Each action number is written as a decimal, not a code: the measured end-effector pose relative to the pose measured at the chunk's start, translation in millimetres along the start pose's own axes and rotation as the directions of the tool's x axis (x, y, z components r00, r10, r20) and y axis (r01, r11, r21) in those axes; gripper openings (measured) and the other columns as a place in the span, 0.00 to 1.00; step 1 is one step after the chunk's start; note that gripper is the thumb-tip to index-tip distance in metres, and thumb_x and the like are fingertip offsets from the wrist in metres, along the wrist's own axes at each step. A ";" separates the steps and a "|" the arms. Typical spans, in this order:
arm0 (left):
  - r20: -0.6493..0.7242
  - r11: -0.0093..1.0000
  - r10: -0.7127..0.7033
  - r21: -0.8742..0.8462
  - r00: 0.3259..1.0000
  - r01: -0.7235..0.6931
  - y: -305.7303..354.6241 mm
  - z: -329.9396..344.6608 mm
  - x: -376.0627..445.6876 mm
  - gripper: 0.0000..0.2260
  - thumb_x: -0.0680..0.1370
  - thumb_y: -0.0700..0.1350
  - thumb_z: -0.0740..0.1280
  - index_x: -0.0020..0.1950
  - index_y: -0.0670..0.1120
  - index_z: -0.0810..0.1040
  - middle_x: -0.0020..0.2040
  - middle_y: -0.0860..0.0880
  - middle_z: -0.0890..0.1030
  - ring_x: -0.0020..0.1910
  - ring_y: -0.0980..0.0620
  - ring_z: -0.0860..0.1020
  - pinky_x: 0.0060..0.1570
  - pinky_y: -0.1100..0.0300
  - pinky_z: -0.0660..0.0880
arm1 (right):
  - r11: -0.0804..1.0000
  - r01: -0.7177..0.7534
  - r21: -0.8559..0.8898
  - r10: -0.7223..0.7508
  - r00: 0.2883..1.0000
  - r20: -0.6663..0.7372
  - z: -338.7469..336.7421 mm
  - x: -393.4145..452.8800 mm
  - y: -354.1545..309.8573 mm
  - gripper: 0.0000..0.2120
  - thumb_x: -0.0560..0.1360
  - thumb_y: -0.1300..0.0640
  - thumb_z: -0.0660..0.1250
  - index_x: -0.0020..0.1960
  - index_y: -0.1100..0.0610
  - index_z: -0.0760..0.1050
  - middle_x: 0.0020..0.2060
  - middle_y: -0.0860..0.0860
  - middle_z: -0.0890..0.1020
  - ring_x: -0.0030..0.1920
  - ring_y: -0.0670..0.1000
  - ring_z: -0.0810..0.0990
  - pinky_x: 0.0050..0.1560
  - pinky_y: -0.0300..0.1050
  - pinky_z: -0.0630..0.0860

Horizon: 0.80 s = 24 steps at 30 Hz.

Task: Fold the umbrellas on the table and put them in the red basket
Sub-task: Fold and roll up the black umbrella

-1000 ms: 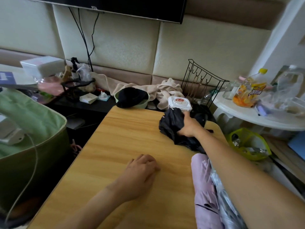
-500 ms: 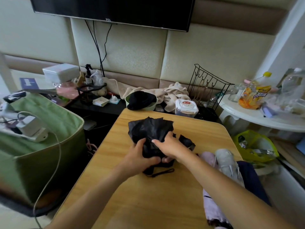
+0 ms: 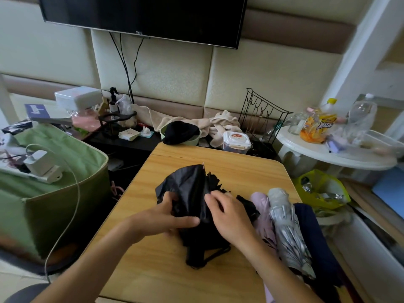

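Observation:
A black umbrella [image 3: 192,189] lies crumpled in the middle of the wooden table [image 3: 240,169], its handle and strap pointing toward me. My left hand [image 3: 161,217] grips its loose cloth from the left. My right hand [image 3: 227,215] pinches the cloth from the right. Along the table's right side lie a pink umbrella [image 3: 260,206], a silver-grey umbrella [image 3: 286,228] and a dark blue umbrella [image 3: 314,235], side by side. No red basket is in view.
A green fabric bin [image 3: 65,182] with a white charger and cable stands at the left. A lidded plastic box [image 3: 237,142] and a green bowl with black cloth [image 3: 180,132] sit past the table's far edge. A white round table [image 3: 328,149] and a yellow-green bag [image 3: 321,189] are at the right.
My right hand dragged the black umbrella from the far right corner to the table's middle. My left hand rose off the table and took hold of it too; both now work the cloth.

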<state>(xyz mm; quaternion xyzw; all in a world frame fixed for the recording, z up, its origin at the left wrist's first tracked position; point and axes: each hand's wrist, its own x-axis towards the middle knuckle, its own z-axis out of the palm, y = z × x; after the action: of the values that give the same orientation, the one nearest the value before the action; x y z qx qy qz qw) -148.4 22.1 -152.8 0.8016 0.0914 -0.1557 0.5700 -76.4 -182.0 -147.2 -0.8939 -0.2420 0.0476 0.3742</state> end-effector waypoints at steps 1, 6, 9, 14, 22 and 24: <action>0.010 1.000 0.008 0.000 1.000 -0.008 -1.5 4.4 0.1 0.50 0.66 0.65 0.80 0.76 0.57 0.51 0.67 0.53 0.75 0.64 0.54 0.77 0.56 0.59 0.79 | 0.995 0.014 -0.103 -0.020 0.998 -0.064 3.2 3.0 4.9 0.17 0.85 0.43 0.58 0.65 0.50 0.79 0.60 0.50 0.76 0.64 0.52 0.74 0.63 0.46 0.69; -0.317 0.928 0.168 0.370 0.933 -0.041 -18.3 54.7 14.4 0.52 0.64 0.64 0.79 0.76 0.50 0.51 0.65 0.52 0.65 0.65 0.51 0.67 0.62 0.59 0.73 | 0.990 -0.126 -0.060 0.132 0.983 0.123 13.2 16.1 16.4 0.21 0.86 0.41 0.51 0.77 0.39 0.65 0.74 0.52 0.70 0.75 0.55 0.67 0.73 0.51 0.66; -0.327 0.938 0.197 0.338 0.924 -0.080 -15.3 49.9 20.0 0.36 0.68 0.49 0.77 0.68 0.50 0.60 0.57 0.51 0.68 0.57 0.49 0.70 0.48 0.61 0.75 | 0.994 -0.106 -0.036 0.109 0.987 0.120 12.6 17.2 12.1 0.21 0.86 0.39 0.50 0.77 0.37 0.64 0.72 0.52 0.72 0.73 0.54 0.70 0.65 0.48 0.68; -0.290 0.845 0.274 0.528 0.917 -0.085 -20.1 -11.3 25.9 0.28 0.73 0.42 0.73 0.71 0.55 0.71 0.60 0.52 0.79 0.58 0.49 0.79 0.54 0.54 0.79 | 0.999 -0.014 -0.048 0.014 1.000 0.008 2.1 20.8 18.9 0.15 0.85 0.47 0.60 0.71 0.41 0.72 0.62 0.45 0.81 0.57 0.49 0.82 0.55 0.48 0.77; -0.267 0.760 0.394 0.633 0.879 -0.149 -20.4 -51.9 36.7 0.36 0.78 0.38 0.67 0.81 0.62 0.59 0.72 0.53 0.71 0.71 0.48 0.69 0.66 0.55 0.69 | 0.996 0.033 -0.077 -0.042 0.993 -0.115 2.8 22.4 20.7 0.22 0.82 0.44 0.64 0.74 0.47 0.67 0.67 0.47 0.71 0.68 0.49 0.71 0.65 0.44 0.70; -0.435 0.763 0.398 0.646 0.808 -0.028 -25.8 -46.3 39.0 0.37 0.78 0.39 0.66 0.82 0.59 0.56 0.72 0.49 0.68 0.71 0.45 0.65 0.69 0.48 0.67 | 0.996 -0.020 -0.091 0.012 0.996 -0.090 6.1 21.3 20.3 0.29 0.83 0.40 0.61 0.80 0.48 0.60 0.74 0.48 0.67 0.73 0.50 0.68 0.67 0.41 0.67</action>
<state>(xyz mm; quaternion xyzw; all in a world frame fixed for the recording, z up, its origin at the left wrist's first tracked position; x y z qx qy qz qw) -113.6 73.1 -175.5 0.9564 0.0990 0.1283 0.2429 -51.3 -180.4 -163.5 -0.9134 -0.2196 -0.0004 0.3428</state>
